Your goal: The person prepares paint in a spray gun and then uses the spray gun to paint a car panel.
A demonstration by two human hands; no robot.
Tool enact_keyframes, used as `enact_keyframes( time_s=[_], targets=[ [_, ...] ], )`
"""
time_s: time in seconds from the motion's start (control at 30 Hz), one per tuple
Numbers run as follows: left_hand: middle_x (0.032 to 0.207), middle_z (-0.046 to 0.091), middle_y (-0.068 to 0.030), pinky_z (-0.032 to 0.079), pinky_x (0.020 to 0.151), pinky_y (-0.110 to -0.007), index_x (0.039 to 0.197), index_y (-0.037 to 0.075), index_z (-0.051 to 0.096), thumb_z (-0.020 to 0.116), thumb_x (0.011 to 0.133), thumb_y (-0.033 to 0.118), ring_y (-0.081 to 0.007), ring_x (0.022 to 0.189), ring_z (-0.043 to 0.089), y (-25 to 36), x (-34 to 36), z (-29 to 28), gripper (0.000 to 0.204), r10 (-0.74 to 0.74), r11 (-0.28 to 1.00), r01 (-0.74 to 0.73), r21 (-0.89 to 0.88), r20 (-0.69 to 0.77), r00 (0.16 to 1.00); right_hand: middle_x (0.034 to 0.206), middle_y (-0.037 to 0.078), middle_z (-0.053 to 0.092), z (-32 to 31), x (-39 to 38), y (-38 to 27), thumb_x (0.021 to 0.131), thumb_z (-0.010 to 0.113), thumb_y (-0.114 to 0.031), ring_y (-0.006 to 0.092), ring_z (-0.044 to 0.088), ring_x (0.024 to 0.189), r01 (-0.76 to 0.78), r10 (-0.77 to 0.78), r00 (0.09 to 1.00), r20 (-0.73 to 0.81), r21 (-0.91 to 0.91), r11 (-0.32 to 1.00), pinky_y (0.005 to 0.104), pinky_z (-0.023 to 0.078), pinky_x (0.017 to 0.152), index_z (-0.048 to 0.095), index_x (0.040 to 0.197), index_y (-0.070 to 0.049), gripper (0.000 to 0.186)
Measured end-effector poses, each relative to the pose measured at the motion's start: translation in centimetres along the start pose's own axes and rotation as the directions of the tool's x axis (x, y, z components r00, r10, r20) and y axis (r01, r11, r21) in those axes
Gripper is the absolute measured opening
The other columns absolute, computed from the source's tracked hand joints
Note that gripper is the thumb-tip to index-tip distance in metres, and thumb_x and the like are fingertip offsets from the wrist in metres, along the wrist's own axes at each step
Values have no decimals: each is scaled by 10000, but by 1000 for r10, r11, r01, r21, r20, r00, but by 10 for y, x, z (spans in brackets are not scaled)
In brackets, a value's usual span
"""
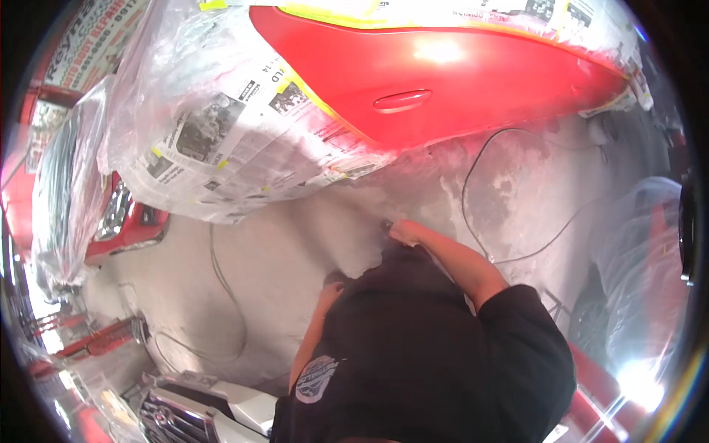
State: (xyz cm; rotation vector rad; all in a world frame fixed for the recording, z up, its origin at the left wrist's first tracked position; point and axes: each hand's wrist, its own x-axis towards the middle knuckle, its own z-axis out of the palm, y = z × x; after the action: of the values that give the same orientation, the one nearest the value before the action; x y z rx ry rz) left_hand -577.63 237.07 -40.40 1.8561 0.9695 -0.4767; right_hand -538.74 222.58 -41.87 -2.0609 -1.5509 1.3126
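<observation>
My right hand (405, 232) is in front of my body, at the front edge of my black shirt (421, 317). Its fingers are curled closed; a small dark shape shows beside them, and I cannot make out what they hold. Lower and to the left, my left hand (331, 292) rests close to the shirt's left edge, its fingers mostly hidden. Ahead of both hands, apart from them, stands a car with a glossy red door panel (473, 81) and a red handle (402, 101). Newspaper masking (221, 140) edged with yellow tape surrounds the panel.
Thin hoses (221, 280) loop over the concrete floor (288, 236) left and right. A plastic-covered red car (125, 221) stands at left, and a white car front (221, 406) lies lower left. Plastic sheeting (642, 258) and a bright lamp (641, 385) are at right.
</observation>
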Motion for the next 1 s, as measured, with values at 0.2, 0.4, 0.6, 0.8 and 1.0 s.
enact_keyframes(
  time_s=[0.2, 0.4, 0.6, 0.8, 1.0],
  targets=[
    [1129, 745, -185, 543, 940, -445, 1128, 51, 751, 654, 912, 377, -344, 1073, 700, -3, 23, -80, 404, 233, 972, -223, -67, 332, 914, 753, 165, 695, 94, -76, 21, 921, 572, -235, 306, 675, 607, -283, 305, 917, -258, 121, 952, 453, 529, 632, 712, 907, -51, 232],
    [1127, 736, -222, 544, 937, -485, 1052, 22, 764, 632, 911, 401, -386, 1087, 691, -127, 13, -142, 424, 72, 992, -105, 70, 376, 924, 911, 228, 752, 270, -135, -51, 912, 580, -77, 355, 762, 809, -601, 668, 744, 9, 445, 664, 484, 608, 590, 737, 1057, 5, 230],
    [1086, 717, -286, 538, 956, -514, 969, -20, 770, 630, 887, 407, -434, 1093, 682, -338, 10, -167, 457, 52, 759, -323, 565, 442, 895, 996, 250, 741, 271, -121, -160, 887, 581, -79, 386, 750, 849, -578, 630, 772, -83, 321, 750, 522, 602, 636, 745, 1069, -4, 256],
    [1110, 710, -288, 529, 975, -510, 1011, -11, 770, 667, 861, 443, -437, 1116, 672, -341, -57, -132, 489, -94, 948, -95, 302, 553, 828, 984, 258, 720, 239, -118, -226, 867, 588, -184, 415, 712, 967, -544, 620, 751, -228, 320, 776, 514, 561, 859, 755, 1043, -43, 281],
    [1123, 708, -283, 527, 977, -502, 1033, -6, 763, 677, 852, 444, -432, 1122, 671, -299, -63, -154, 493, -92, 984, 6, 179, 474, 876, 1147, 245, 719, 270, -128, -214, 850, 557, -117, 408, 748, 857, -563, 548, 782, -298, 39, 825, 489, 630, 756, 746, 1175, -75, 378]
  ],
)
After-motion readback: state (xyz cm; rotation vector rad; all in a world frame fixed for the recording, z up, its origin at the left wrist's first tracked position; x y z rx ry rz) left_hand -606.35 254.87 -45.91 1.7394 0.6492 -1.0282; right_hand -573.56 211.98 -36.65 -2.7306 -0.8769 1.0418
